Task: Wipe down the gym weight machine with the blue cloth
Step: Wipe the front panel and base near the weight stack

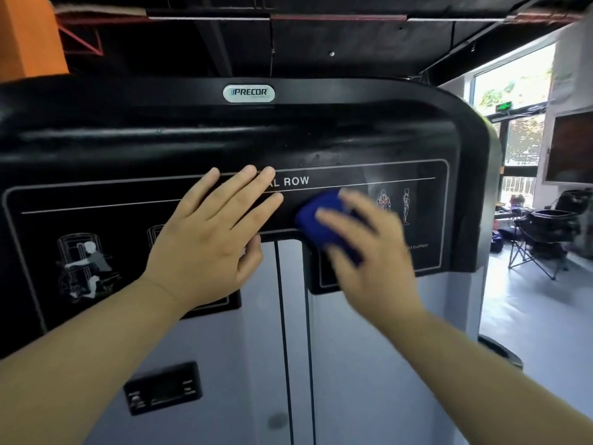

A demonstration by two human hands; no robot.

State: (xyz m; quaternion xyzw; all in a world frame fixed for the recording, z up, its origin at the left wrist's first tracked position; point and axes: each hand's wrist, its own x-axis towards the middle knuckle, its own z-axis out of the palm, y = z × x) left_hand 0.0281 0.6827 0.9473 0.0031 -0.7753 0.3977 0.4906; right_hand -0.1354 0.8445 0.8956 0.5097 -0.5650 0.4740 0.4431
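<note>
Left hand (205, 242) flat on panel (96, 149); right hand (369, 248) presses blue cloth (317, 220).

Glossy black plastic machine panel (321, 139) fills frame centre; left hand (205, 239) lies flat on it, crumpled blue cloth (321, 220) pressed against it right of centre under right hand (369, 252).

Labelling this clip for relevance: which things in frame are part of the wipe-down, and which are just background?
In the job:
- blue cloth, balled under the right hand
- black placard panel of the weight machine
- left hand, flat on that panel

Background:
- folding chair
- small black display lower on the machine
- orange block, top left
- window
</note>
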